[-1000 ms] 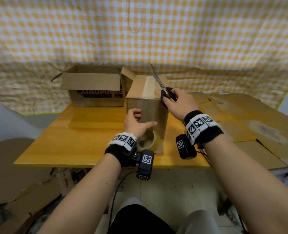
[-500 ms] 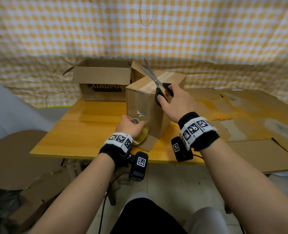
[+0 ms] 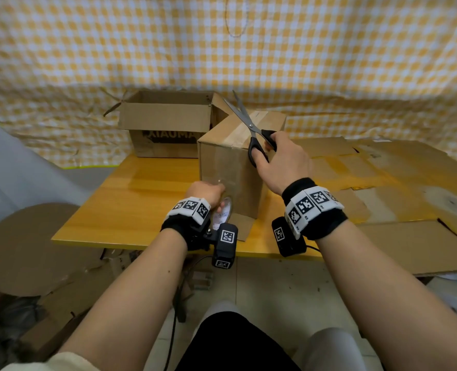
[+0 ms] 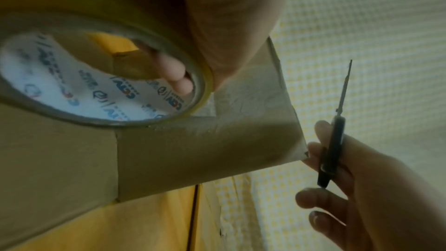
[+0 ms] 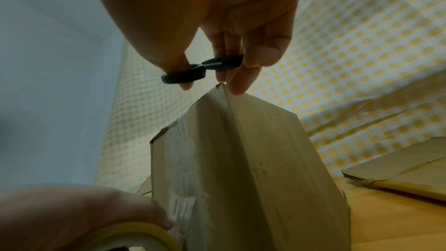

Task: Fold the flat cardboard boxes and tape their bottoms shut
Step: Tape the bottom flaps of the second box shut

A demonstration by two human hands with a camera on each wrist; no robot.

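Yellow gingham cloth (image 3: 329,49) backs our wooden table (image 3: 131,204), where flattened cardboard (image 3: 399,183) lies spread beyond our right wrist and an open box (image 3: 165,121) stands well past both hands.

Between our hands sits the box (image 3: 230,167) we are sealing, bottom up, a strip of tape (image 3: 244,127) running across the top seam and down the near face. Our left hand (image 3: 204,192) curls around the tape roll (image 4: 103,75), fingers (image 4: 176,72) hooked through its core, holding the roll against the lower part of that face. Our right hand (image 3: 281,162) grips the scissors (image 3: 251,129) through the black loops, blades parted and pointing up and away, above the box's near top corner; its fingertips (image 5: 237,85) appear to brush that corner.

We judge the cut is next, and here lie the risks. The tape could slacken and stick to itself if the roll drifts back toward the box. The open blades, brought down towards our left fingers, could nick them. Adhesive could gum the blades and tear the tape raggedly, and the light box, lying unpinned, could slide under the pull.
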